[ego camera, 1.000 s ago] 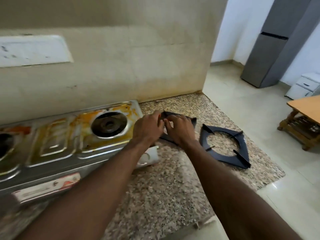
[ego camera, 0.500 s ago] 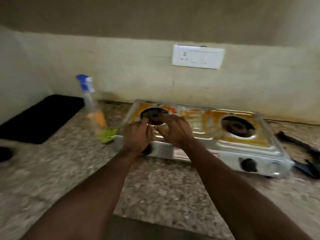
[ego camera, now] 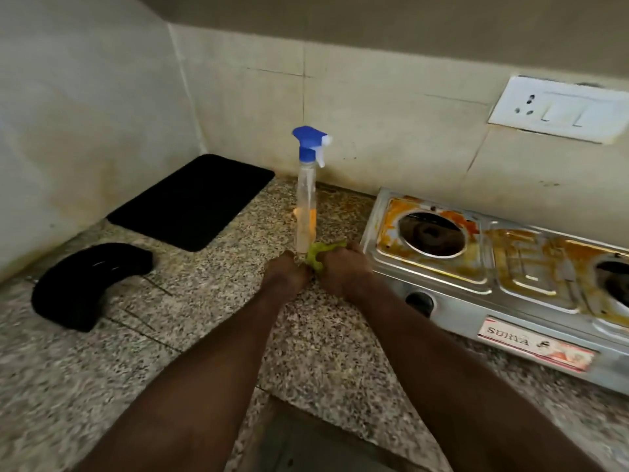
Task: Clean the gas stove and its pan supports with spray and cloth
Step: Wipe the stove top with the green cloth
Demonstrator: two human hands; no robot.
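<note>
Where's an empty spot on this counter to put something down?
Bare granite counter lies at the front left, between the black curved thing and the near edge. A smaller strip sits between the black mat and the spray bottle. It is crowded where the left hand, right hand and green cloth meet beside the stove.
</note>
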